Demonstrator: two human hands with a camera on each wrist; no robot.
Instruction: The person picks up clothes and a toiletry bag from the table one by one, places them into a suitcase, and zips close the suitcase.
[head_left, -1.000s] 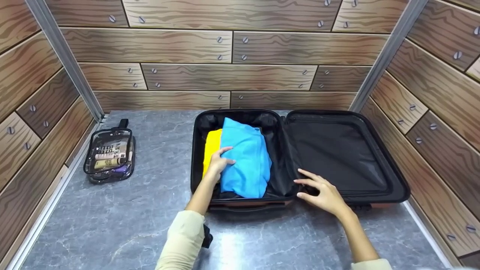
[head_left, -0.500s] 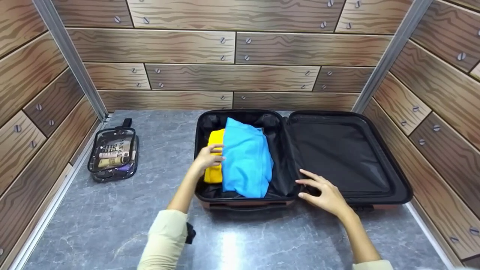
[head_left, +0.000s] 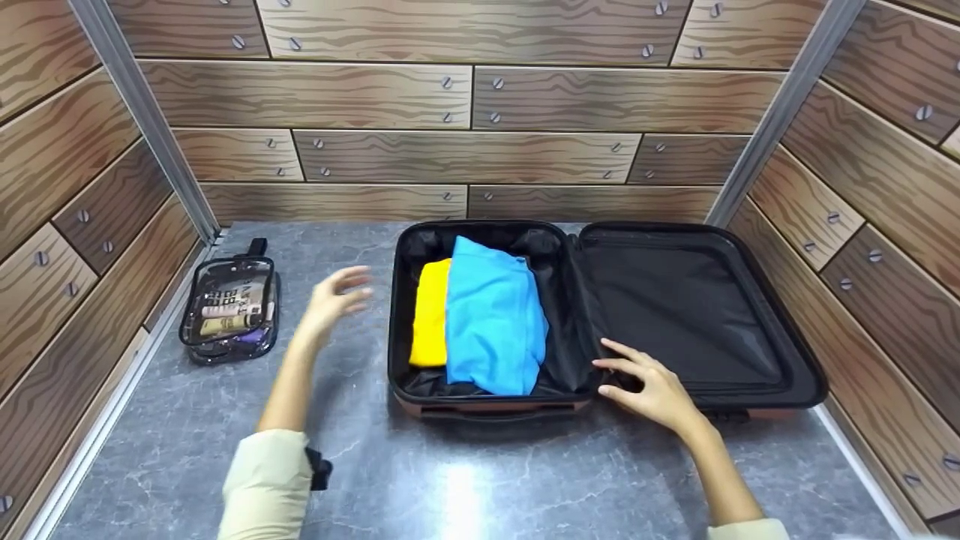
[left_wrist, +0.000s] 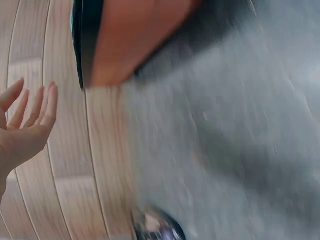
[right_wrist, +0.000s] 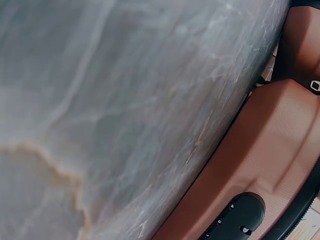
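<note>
Left hand point(head_left: 334, 298) went from the suitcase point(head_left: 556, 307) to its nine o'clock, empty; blue cloth point(head_left: 493, 319) stays in; right hand point(head_left: 651, 390) wide.

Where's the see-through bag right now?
In the head view, the bag lies at the left on the grey surface, close to the left wall, with the left hand between it and the suitcase.

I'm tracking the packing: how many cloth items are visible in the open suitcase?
2. In the head view, the left half of the suitcase holds the yellow cloth and, to its right, the blue cloth. More may be hidden underneath.
</note>
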